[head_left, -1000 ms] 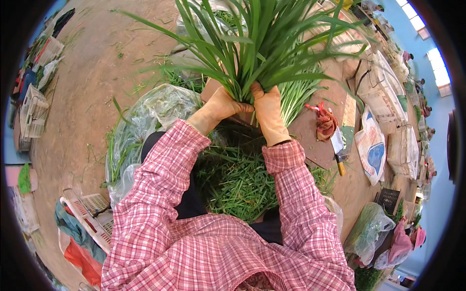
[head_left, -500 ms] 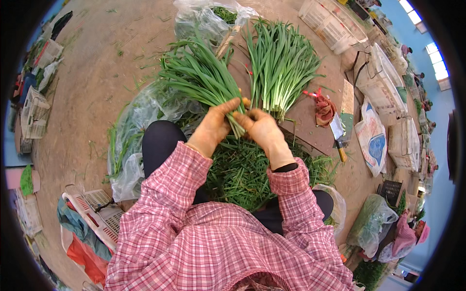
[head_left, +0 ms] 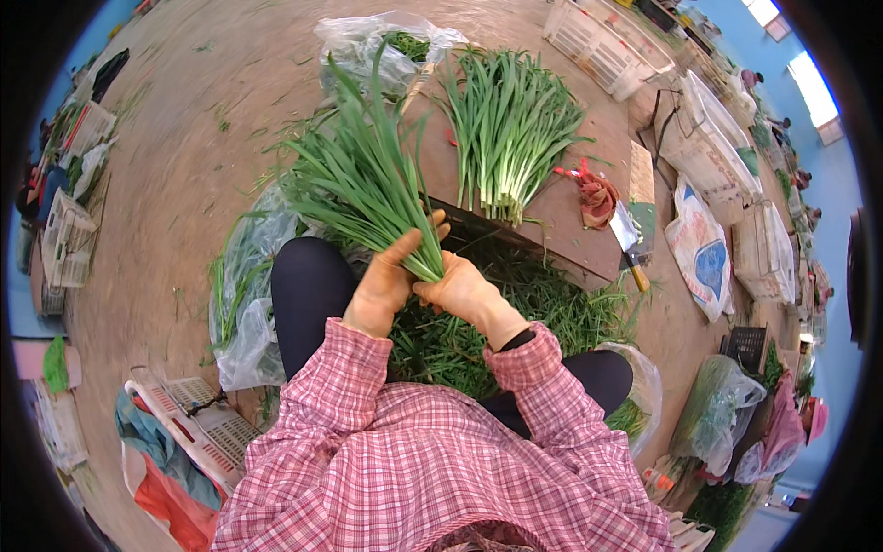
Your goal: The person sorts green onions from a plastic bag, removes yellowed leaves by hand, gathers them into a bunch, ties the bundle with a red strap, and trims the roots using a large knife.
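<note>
My left hand (head_left: 388,281), in a tan glove, is closed around a bunch of long, flat green leaves (head_left: 359,179) with pale stalks, their tips fanning up and leftward. My gloved right hand (head_left: 455,293) grips the lower stalk ends beside it. Just beyond, a larger neat bundle of the same greens (head_left: 510,124) lies on a brown board (head_left: 575,258). At the board's right sit a reddish cloth bundle (head_left: 596,200) and a cleaver (head_left: 628,235) with a yellow handle. Cut leaf scraps (head_left: 515,340) heap below my hands, between my knees.
Plastic bags (head_left: 250,313) lie left of my knee and at the far edge (head_left: 368,69). White crates (head_left: 699,147) line the right side, with a printed sack (head_left: 699,258). A crate with cloths (head_left: 198,414) stands at lower left; other people (head_left: 51,189) are at the far sides.
The held bunch, earlier raised over the board in both hands, has come down and leftward toward my body, uncovering the larger bundle. My hands have lowered and now grip near its stalk ends.
</note>
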Available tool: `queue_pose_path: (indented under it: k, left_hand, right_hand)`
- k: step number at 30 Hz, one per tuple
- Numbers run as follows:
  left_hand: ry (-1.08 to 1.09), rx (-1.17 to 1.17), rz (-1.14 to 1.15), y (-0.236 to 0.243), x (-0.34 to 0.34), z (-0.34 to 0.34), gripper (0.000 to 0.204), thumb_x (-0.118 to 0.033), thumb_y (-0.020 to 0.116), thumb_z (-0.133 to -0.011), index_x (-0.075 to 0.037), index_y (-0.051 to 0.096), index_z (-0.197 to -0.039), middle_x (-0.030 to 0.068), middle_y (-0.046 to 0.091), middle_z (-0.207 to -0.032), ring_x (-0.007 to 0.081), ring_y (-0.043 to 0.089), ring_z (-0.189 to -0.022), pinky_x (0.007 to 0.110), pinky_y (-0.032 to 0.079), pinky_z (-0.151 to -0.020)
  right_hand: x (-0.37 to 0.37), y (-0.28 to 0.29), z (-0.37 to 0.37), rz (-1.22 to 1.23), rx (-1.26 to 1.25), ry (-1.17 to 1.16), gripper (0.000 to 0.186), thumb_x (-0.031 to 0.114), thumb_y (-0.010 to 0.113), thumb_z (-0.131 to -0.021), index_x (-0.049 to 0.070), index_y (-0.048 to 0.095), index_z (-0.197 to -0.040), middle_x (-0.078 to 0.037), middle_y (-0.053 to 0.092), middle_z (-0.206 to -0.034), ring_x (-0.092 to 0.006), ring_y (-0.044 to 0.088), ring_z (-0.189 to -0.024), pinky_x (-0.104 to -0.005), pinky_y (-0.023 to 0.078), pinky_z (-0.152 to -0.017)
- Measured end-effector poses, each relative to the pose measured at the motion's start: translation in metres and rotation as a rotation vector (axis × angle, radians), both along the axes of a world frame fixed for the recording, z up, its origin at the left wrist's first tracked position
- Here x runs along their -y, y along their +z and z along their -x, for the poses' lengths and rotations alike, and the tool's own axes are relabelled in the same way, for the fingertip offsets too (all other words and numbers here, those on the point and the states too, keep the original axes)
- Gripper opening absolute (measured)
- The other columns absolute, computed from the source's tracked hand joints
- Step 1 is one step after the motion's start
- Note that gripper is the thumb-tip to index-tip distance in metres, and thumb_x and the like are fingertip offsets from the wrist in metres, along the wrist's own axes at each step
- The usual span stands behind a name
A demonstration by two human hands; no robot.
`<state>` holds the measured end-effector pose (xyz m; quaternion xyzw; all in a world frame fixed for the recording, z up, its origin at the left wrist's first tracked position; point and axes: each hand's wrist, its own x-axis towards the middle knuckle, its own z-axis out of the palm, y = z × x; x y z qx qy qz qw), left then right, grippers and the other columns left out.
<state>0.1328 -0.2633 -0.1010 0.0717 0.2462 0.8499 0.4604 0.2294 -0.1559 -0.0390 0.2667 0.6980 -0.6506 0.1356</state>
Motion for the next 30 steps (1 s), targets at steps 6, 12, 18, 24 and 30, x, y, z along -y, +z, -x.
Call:
queue_pose_path:
  k: [6,12,18,24,30]
  left_hand:
    - [-0.055,-0.014,-0.205,0.068,-0.032,0.045,0.059,-0.019,0.068,-0.090,0.001,0.046,-0.141,0.0215,0.060,-0.130,0.0343,0.065,-0.110,0.048,0.055,-0.096]
    - [-0.177,-0.366,-0.097,0.156,-0.158,0.105,0.055,-0.028,0.059,-0.098,0.000,0.044,-0.143,0.0153,0.059,-0.134,0.0301,0.061,-0.116,0.042,0.052,-0.097]
    - [0.119,-0.732,0.722,0.057,-0.163,0.112,0.065,-0.031,0.070,-0.091,0.001,0.046,-0.143,0.0167,0.060,-0.132,0.0289,0.057,-0.120,0.040,0.046,-0.101]
    - [0.113,-0.763,0.663,0.014,-0.142,0.064,0.054,-0.015,0.058,-0.097,0.007,0.040,-0.144,0.0218,0.048,-0.144,0.0290,0.049,-0.131,0.037,0.040,-0.108]
    - [0.216,-0.569,0.513,-0.016,-0.144,0.078,0.045,-0.003,0.051,-0.098,0.002,0.044,-0.142,0.0129,0.053,-0.140,0.0230,0.052,-0.127,0.032,0.043,-0.106]
  right_hand:
    - [0.011,0.038,-0.016,-0.070,-0.037,-0.208,0.030,0.015,0.070,-0.088,0.004,0.055,-0.111,-0.004,0.062,-0.075,-0.0134,0.059,-0.053,-0.0281,0.049,-0.049]
    - [-0.063,0.088,0.011,0.011,-0.294,-0.539,0.027,0.020,0.070,-0.089,0.004,0.056,-0.106,-0.007,0.062,-0.069,-0.0155,0.056,-0.047,-0.0291,0.043,-0.041]
    - [-0.130,0.022,0.043,0.099,-0.103,-0.736,0.024,0.018,0.069,-0.089,0.004,0.055,-0.102,-0.007,0.062,-0.074,-0.0165,0.056,-0.051,-0.0300,0.040,-0.040]
    - [-0.137,0.004,0.043,0.206,-0.056,-0.766,0.027,0.017,0.068,-0.088,0.001,0.054,-0.105,-0.010,0.066,-0.079,-0.0196,0.061,-0.055,-0.0310,0.046,-0.044]
    - [-0.139,0.003,0.044,0.313,-0.061,-0.793,0.024,0.018,0.067,-0.089,0.001,0.057,-0.102,-0.010,0.067,-0.080,-0.0193,0.060,-0.056,-0.0307,0.046,-0.045]
